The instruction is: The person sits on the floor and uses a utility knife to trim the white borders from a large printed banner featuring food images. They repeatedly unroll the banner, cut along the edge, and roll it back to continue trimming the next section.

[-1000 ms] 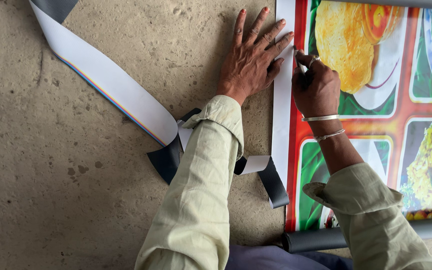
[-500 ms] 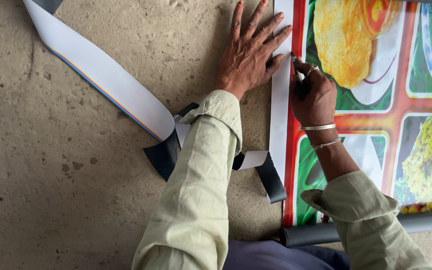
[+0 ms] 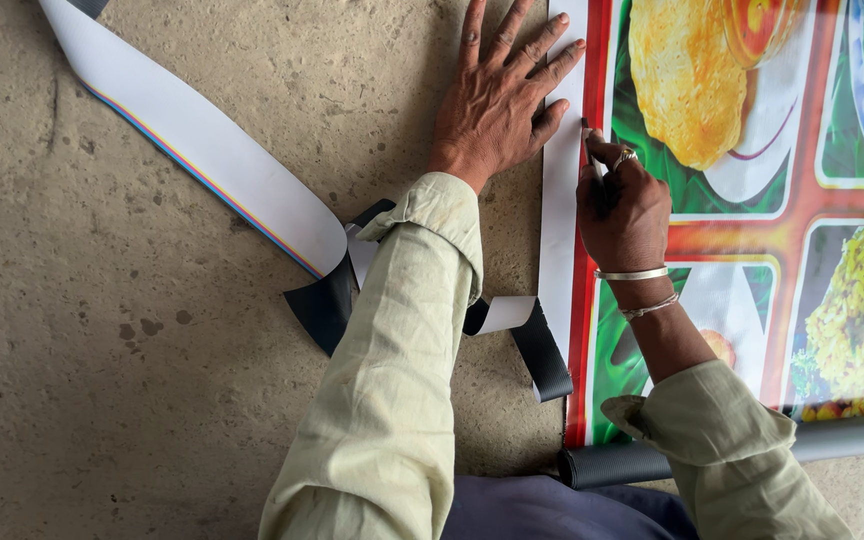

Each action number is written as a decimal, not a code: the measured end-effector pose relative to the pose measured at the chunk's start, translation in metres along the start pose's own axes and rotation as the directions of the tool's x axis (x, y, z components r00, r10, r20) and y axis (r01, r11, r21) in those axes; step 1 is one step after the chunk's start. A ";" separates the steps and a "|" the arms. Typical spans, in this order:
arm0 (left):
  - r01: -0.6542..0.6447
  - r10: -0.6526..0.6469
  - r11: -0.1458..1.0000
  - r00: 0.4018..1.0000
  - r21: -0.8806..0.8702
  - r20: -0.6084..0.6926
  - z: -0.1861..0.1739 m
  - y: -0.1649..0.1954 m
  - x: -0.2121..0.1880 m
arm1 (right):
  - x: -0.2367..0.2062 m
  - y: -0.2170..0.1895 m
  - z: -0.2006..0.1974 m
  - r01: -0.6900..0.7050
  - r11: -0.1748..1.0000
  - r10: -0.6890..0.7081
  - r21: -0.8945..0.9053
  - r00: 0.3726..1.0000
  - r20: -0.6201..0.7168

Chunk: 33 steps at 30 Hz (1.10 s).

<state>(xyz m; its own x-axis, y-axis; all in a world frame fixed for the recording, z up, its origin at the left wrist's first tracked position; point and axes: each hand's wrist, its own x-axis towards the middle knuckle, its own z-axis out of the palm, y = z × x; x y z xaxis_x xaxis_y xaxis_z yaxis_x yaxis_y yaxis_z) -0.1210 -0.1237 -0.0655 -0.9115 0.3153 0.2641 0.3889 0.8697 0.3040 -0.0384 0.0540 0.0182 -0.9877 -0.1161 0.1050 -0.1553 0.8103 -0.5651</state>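
Since a second ago, both hands are sitting a little higher along the banner's edge, the change slight. Left hand (image 3: 497, 95) is lying flat and open, fingers spread, palm on the concrete floor (image 3: 132, 380) with fingertips reaching onto the white margin of the printed food banner (image 3: 752, 210). Right hand (image 3: 624, 205) is clenching around a small dark cutting tool (image 3: 588, 140), whose tip is touching the banner just where the white margin is meeting the red border; what kind of blade it is cannot be told. Two metal bangles (image 3: 637, 290) are circling the right wrist. A long trimmed strip (image 3: 192, 150), white with a coloured line along one side and a dark back, is curling across the floor and passing under the left sleeve. Near the person's lap, the banner's dark rolled end (image 3: 617, 465) is lying on the floor.
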 end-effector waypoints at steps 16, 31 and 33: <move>0.019 -0.018 0.998 0.999 -0.053 0.027 -0.002 0.001 0.000 | -0.033 -0.010 -0.008 -0.037 0.997 0.036 0.066 0.999 0.021; 0.017 -0.016 1.000 1.000 -0.013 0.022 -0.003 0.002 0.000 | -0.050 -0.012 -0.011 -0.082 0.994 0.080 0.074 0.996 0.033; 0.015 -0.014 1.000 0.999 -0.010 0.037 -0.004 0.002 0.000 | -0.055 -0.014 -0.012 -0.051 0.997 0.050 0.064 0.998 0.023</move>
<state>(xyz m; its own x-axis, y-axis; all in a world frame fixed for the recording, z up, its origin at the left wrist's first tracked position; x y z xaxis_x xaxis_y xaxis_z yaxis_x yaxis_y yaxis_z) -0.1197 -0.1236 -0.0618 -0.9212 0.3167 0.2259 0.3769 0.8703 0.3170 0.0181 0.0557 0.0298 -0.9944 -0.0884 0.0582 -0.1053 0.7769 -0.6208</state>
